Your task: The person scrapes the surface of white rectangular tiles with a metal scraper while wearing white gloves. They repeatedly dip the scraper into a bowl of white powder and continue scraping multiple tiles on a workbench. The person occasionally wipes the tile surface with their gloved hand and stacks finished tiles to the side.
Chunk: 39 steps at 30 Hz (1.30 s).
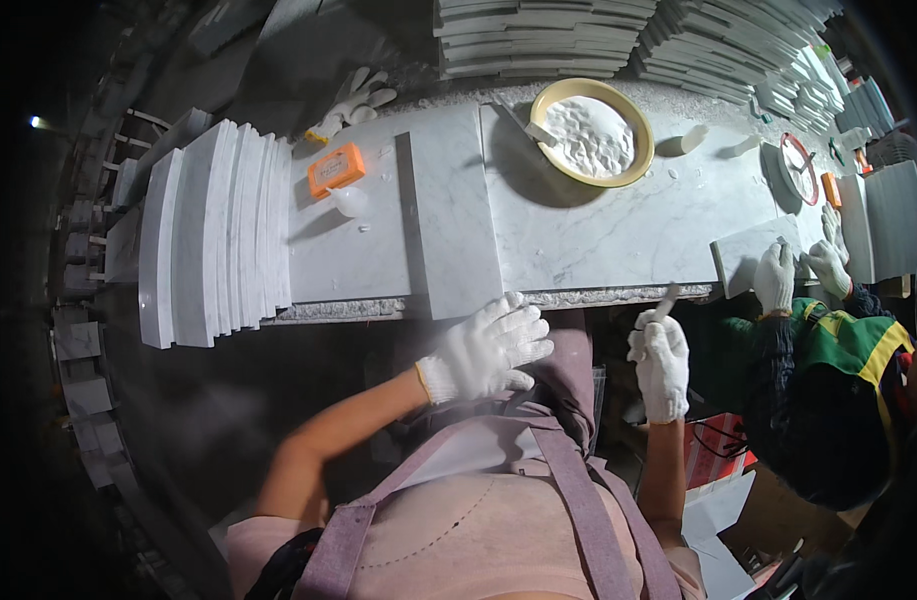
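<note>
Here the right hand [660,365], gloved in white, pinches a small pale scraper-like tool [668,298] upright at the bench's near edge, seemingly ready to work. The left hand [486,348] rests with fingers spread loosely, holding nothing, just below the narrow marble slab [448,215], which lies flat beyond both hands.

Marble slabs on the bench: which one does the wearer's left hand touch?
The narrow upright strip between the two wide slabs; the left hand rests at its near end, while the others lie untouched.

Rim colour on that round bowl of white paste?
Pale yellow rim on the bowl; head view shows it best.
</note>
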### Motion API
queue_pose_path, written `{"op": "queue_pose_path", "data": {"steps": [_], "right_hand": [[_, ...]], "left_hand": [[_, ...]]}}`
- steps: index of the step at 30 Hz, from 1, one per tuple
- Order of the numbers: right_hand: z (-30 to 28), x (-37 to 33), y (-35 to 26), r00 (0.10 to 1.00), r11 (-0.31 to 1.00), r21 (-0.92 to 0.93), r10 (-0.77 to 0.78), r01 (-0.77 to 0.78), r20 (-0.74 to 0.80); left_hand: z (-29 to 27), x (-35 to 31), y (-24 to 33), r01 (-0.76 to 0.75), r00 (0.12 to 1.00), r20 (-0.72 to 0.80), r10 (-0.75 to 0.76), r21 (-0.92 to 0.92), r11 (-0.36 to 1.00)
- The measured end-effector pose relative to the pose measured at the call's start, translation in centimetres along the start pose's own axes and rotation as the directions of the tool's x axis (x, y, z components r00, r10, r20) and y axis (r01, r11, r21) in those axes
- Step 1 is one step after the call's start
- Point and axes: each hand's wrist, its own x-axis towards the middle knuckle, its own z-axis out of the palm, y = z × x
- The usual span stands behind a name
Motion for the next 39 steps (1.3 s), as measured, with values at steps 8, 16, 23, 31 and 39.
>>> {"op": "queue_pose_path", "data": {"steps": [8, 16, 23, 31, 39], "right_hand": [[4.6, -0.9, 3.8, 0.978, 0.984, -0.016, 0.18, -0.18, 0.108], [5.6, -1.2, 4.2, 0.971, 0.982, -0.058, 0.188, -0.182, 0.147], [6.7, -0.9, 4.1, 0.969, 0.975, -0.09, 0.214, -0.204, 0.121], [12.2, 3.1, 2.4, 0.963, 0.83, -0.529, -0.036, 0.178, 0.266], [19.5, 10.1, 0.7, 0.821, 0.346, -0.748, -0.152, 0.566, 0.551]], "left_hand": [[-1.1, -2.0, -6.9, 0.425, 0.705, -0.703, -0.094, 0.313, 0.849], [-5.1, 0.9, -12.9, 0.556, 0.688, -0.679, -0.256, 0.266, 0.788], [-2.4, -1.6, -5.7, 0.491, 0.723, -0.678, -0.136, 0.364, 0.792], [0.2, -4.8, 0.3, 0.3, 0.717, -0.678, -0.162, 0.09, 0.95], [1.1, -6.5, -1.2, 0.497, 0.626, -0.727, -0.282, 0.093, 0.863]]}}
